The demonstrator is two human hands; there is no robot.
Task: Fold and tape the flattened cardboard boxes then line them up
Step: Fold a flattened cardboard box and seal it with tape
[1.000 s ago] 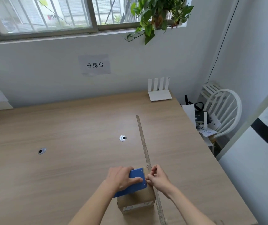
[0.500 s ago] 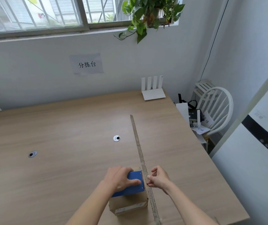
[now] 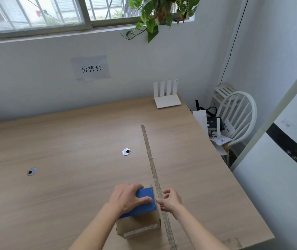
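While the left hand (image 3: 126,199) grips a blue dispenser (image 3: 144,202) on the box (image 3: 138,226), the right hand (image 3: 171,201) (fingers curled) pinches tape (image 3: 153,170).

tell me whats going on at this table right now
A person is working on a small cardboard box standing near the front edge of a wooden table. The left hand holds a blue tape dispenser on top of the box. The right hand pinches at the box's right edge, beside a long strip that runs across the table. Whether that strip is tape or a marker line, I cannot tell. No other boxes are in view.
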